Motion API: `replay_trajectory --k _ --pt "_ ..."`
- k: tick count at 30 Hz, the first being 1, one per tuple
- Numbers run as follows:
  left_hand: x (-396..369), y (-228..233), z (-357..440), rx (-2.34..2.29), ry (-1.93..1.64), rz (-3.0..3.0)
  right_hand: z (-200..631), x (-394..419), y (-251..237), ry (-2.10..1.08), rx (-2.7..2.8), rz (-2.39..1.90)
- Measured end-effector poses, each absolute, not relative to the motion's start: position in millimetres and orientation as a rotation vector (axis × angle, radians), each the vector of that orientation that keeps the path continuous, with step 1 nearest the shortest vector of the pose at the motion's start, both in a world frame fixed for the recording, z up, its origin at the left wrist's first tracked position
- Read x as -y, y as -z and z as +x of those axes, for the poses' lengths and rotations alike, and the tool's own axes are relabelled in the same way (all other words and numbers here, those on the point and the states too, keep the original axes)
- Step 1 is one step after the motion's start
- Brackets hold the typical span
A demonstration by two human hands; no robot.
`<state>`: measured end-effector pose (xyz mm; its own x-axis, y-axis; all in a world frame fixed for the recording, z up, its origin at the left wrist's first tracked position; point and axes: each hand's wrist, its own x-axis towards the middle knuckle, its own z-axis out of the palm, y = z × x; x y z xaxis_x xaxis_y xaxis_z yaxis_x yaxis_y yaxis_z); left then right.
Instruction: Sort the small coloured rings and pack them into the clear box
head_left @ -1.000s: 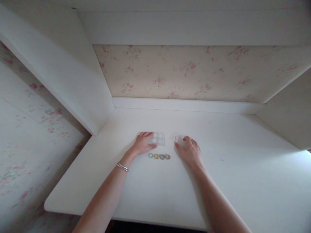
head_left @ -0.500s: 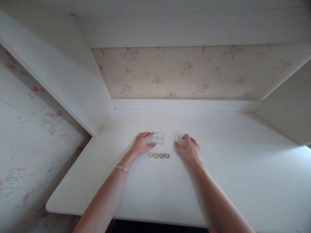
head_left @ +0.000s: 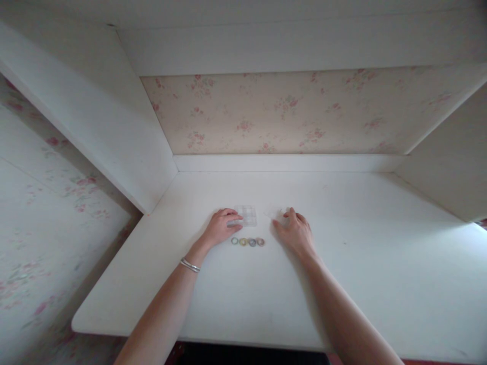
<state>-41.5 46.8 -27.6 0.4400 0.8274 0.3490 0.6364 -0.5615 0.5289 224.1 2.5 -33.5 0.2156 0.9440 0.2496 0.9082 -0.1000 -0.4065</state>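
Left fingers (head_left: 234, 218) are resting apart at box (head_left: 249, 217); right fingers (head_left: 292, 215) are standing apart by plastic (head_left: 271, 211); rings (head_left: 247, 242) (four) are lying between.

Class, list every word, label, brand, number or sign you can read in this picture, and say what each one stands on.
None can be read.
Clear compartment box and clear plastic piece: no legible lettering; any fine print would be too small to read.
Four small rings: too small to tell.
Wallpaper: flowers only.
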Motion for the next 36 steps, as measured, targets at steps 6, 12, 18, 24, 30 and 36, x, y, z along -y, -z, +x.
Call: replay_trajectory --k 6,12,18,24,30,36 --pt "-46.4 28.9 -42.4 -1.241 -0.851 2.371 224.8 -3.7 34.7 -0.088 1.696 -2.004" --pt "-44.9 28.3 -43.9 -1.23 -0.83 2.381 226.6 -5.0 36.7 -0.088 1.677 -1.969" --pt "-42.6 25.1 -44.8 -1.22 -0.837 2.32 228.5 -4.8 40.4 -0.081 1.644 -1.943" --pt "-23.2 7.6 -57.4 -1.235 -0.904 2.175 233.2 -6.0 45.2 -0.09 1.533 -1.845" --pt "7.2 2.9 -72.4 -1.188 -0.712 2.265 238.9 -11.3 47.0 -0.161 1.399 -1.822" --pt "13.4 12.4 -68.8 -1.183 -0.648 2.411 237.9 -13.4 42.4 -0.259 1.273 -1.831"
